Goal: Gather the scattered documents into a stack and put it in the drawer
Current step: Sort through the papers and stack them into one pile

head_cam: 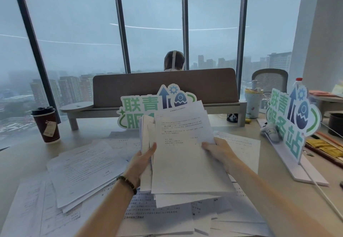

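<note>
**Documents: stack half-gathered, drawer not in view**

Documents (pixel 87 164) cover most of the worktop (pixel 18 155) across the lower half of the frame: one overlapping spread at lower left, more under and behind the hands, a few at centre right. Sheets lie skewed, edges not aligned.

Partial stack (pixel 181 155) is held up off the worktop at frame centre, ragged, sheets fanned at different angles. Left hand (pixel 143 160) grips its left edge, thumb on the front face, fingers behind. Right hand (pixel 219 149) pinches the right edge, thumb on top.

Step, as I read it: mid-gather. Well under done, most paper is still loose.

Next move needs: one hand freed to sweep in the lower-left spread, then the rest. Square the stack by tapping its edges on the worktop before carrying it. Grip must stay firm, the fanned sheets look likely to slip.

Drawer: not visible, cannot tell where it is or whether it is open.

Containers:
- Coffee cup (pixel 47 124), left of frame, lidded, contents hidden. Near the paper, knock risk.
- Tumbler (pixel 253 101), upper right, lidded, contents hidden.
- Tray (pixel 326 149) at right edge holds yellow packets.
</note>
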Motion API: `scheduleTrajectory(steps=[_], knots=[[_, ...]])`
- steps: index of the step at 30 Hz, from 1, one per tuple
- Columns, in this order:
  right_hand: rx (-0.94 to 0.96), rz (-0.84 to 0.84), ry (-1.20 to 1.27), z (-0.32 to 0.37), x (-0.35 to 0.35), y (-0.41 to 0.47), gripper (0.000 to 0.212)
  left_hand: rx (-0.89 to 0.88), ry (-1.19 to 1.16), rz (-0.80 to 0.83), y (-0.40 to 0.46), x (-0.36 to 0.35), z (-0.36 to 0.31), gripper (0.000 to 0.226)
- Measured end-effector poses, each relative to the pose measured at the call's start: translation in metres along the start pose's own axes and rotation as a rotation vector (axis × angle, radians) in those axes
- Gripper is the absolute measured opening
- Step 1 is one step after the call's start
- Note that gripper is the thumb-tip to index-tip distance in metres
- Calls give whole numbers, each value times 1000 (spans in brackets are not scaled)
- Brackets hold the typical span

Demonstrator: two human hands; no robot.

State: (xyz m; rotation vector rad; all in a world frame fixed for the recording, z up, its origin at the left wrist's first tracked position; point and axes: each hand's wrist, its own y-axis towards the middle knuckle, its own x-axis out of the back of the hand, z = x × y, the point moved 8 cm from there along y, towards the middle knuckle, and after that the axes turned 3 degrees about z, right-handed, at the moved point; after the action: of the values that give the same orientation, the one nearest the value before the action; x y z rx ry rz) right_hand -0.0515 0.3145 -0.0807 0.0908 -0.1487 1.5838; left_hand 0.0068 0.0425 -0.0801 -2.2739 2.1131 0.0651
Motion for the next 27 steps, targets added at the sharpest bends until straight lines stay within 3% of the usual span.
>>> scheduleTrajectory(steps=[9, 15, 27], knots=[[-72, 85, 123, -5, -22, -11, 23, 33, -77, 112, -2, -9, 4, 35], [54, 14, 175, 15, -13, -16, 22, 37, -184, 153, -5, -13, -4, 29], [583, -159, 115, 102, -8, -59, 20, -429, 122, -141, -19, -20, -91, 8]])
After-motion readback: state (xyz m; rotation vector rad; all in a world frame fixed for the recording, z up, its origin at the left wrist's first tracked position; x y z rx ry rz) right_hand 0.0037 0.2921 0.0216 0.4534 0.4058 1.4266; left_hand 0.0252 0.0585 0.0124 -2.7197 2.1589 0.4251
